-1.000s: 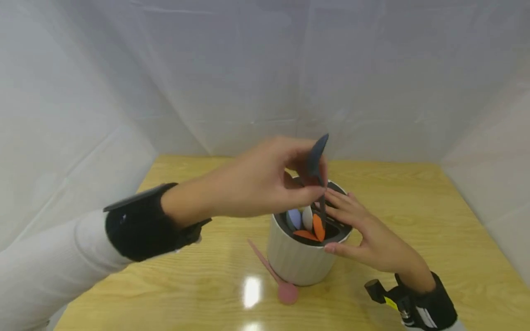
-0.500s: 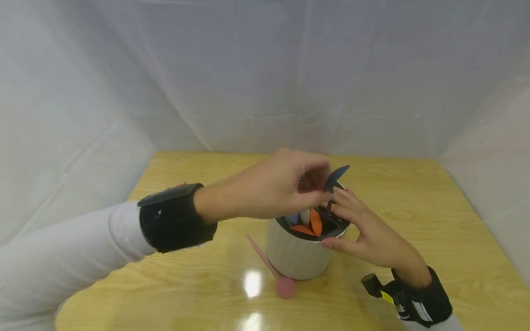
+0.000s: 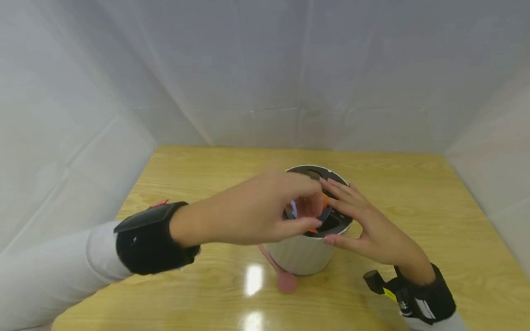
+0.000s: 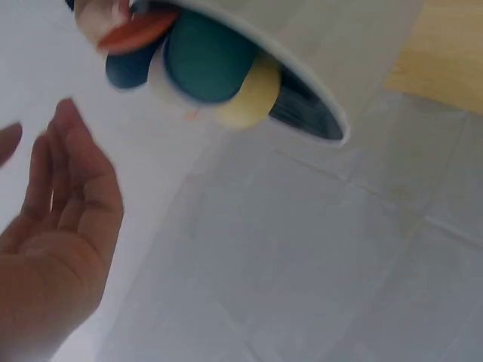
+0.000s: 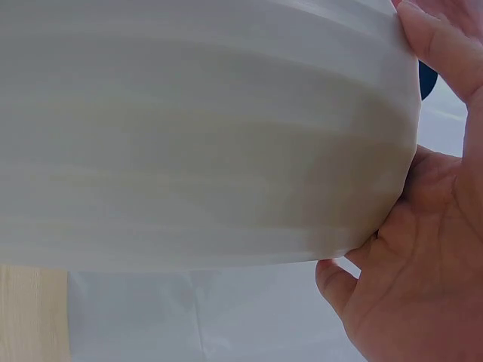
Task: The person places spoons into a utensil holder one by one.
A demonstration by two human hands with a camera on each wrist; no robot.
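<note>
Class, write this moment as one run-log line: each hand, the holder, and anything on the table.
left hand: over holder mouth | right hand: steadies white holder | pink spoon: on table

White long sleeves are worn on both arms, each wrist is wrapped by a black strap-on band, the left band (image 3: pixel 151 236) topped by a flat black plate, the right band (image 3: pixel 426 301) fitted with a small black camera module and yellow tag.

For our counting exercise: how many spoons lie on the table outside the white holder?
1. A pink spoon lies on the wooden table, its bowl just in front of the white holder. Others stand inside the holder; the left hand may hide more.
</note>
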